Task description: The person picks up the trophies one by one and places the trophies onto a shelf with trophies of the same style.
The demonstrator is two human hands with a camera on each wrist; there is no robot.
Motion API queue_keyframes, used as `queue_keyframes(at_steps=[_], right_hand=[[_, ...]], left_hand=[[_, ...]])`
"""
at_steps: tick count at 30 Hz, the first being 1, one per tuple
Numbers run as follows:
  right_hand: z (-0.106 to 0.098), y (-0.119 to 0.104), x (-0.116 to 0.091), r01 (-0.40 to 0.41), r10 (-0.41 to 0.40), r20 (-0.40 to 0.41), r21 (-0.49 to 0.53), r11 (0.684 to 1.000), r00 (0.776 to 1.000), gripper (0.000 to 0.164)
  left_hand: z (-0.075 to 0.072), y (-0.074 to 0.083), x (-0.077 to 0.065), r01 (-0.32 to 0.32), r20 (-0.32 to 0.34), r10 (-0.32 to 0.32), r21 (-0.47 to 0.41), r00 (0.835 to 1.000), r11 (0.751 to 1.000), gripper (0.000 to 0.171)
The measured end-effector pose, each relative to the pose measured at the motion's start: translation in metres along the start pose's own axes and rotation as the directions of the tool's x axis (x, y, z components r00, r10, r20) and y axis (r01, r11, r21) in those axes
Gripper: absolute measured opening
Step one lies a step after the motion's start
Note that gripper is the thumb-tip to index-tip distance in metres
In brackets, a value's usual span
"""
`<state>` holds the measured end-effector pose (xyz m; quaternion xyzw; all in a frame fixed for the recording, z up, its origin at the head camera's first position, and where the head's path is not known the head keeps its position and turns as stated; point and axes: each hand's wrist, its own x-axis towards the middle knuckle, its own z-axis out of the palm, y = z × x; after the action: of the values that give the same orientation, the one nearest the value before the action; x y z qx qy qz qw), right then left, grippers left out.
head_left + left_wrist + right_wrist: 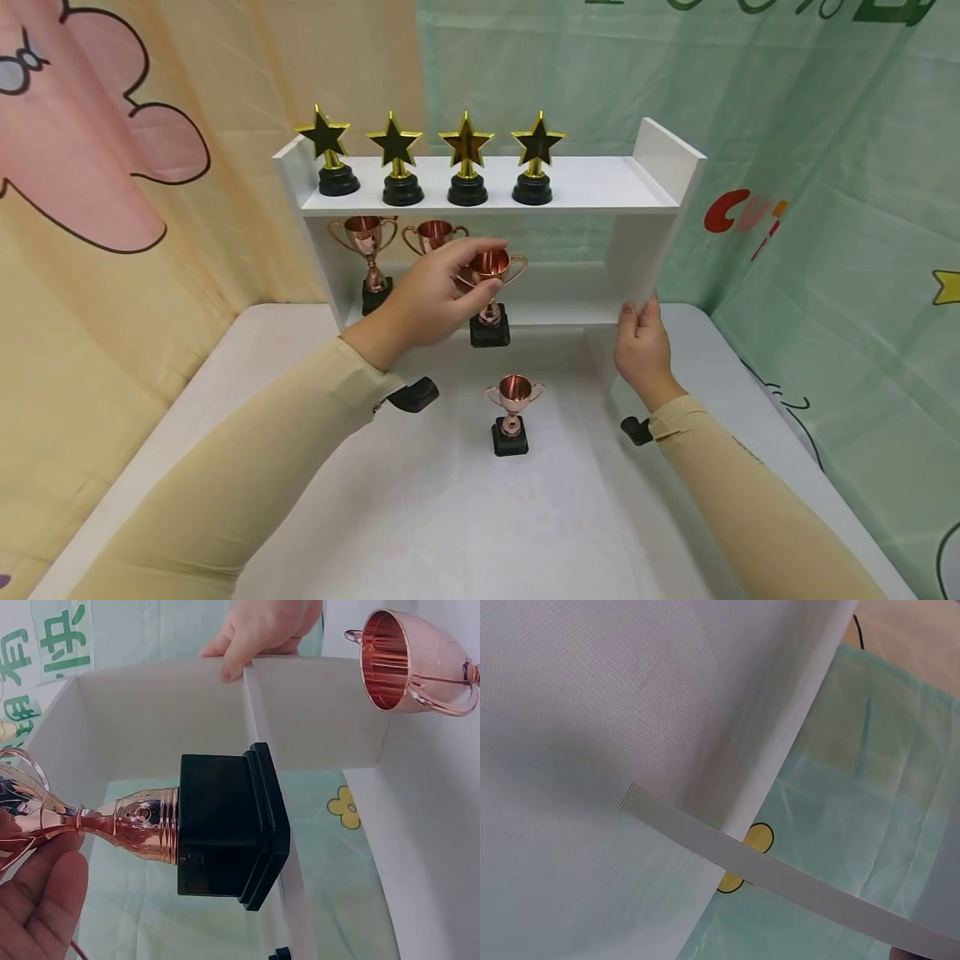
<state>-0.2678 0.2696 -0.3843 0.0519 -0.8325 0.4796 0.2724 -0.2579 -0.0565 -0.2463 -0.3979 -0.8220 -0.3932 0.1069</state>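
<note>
- At the front of the white shelf unit's (600,179) middle level, a copper-coloured trophy cup (490,325) is upright in the left hand (438,292), thumb and fingers curled about its bowl; whether its black base touches the board, I cannot tell.
- Left of it on that level stand a far-left cup (367,237) and a second cup (435,236), the latter's lower part hidden behind the left hand.
- Overhead, the top board closes the level from above and bears four gold star trophies (467,152) on black bases, in a row towards its left.
- To the right, the unit's side panel walls off the level; the right hand (647,346) grips its front edge between thumb and fingers.
- Below, a separate small cup (514,400) stands upright on the white-covered table (420,517).
- Behind the unit hangs a green curtain (555,75); at left, a yellowish one with a pink cartoon figure (82,158).
</note>
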Motion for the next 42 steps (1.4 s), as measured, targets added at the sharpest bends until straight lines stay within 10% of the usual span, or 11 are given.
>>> queue_keyframes(at_steps=[42], right_hand=[[0.001, -0.001, 0.0, 0.016, -0.016, -0.009, 0.015, 1.0, 1.0, 0.055]], left_hand=[[0.017, -0.011, 0.041, 0.04, 0.043, -0.039, -0.015, 0.998, 0.999, 0.047]])
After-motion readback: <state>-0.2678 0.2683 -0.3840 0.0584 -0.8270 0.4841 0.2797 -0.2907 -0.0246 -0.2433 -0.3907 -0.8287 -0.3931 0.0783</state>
